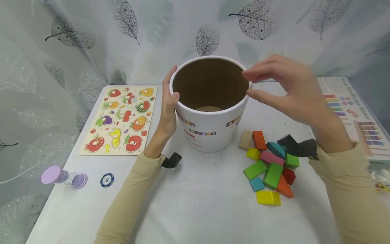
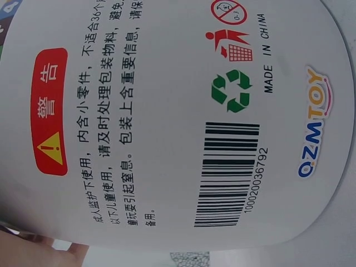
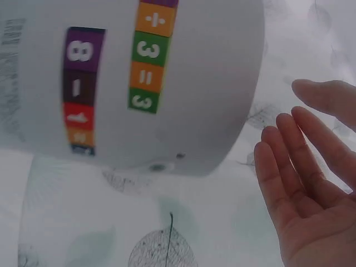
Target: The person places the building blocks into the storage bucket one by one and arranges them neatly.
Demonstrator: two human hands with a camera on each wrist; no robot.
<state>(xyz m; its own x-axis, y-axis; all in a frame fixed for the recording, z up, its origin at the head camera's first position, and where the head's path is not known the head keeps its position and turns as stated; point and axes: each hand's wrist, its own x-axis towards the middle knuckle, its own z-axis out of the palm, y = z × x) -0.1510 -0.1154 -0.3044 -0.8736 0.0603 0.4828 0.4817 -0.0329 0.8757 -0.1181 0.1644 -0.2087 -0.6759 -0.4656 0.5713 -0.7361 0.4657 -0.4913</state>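
Note:
A tall white tub [image 1: 210,135] printed with coloured number sums stands upright on the table, its open brown inside facing me. My left hand [image 1: 167,108] holds its left side, thumb on the rim and fingers along the outer wall. Only a bit of that hand [image 2: 41,253] shows in the left wrist view, beneath the tub's printed barcode [image 2: 228,175]. At the right rim hovers my right hand [image 1: 294,86], thumb and fingers spread apart. From the right wrist view, this hand [image 3: 311,189] holds nothing and is apart from the tub [image 3: 217,67].
Several coloured wooden blocks [image 1: 273,175] lie in a heap right of the tub. A fruit puzzle board [image 1: 122,118] lies left, with a lilac hourglass [image 1: 64,177] and a round chip [image 1: 107,180] nearer. A printed box [image 1: 353,112] sits right, before a leaf-patterned curtain [image 1: 189,20].

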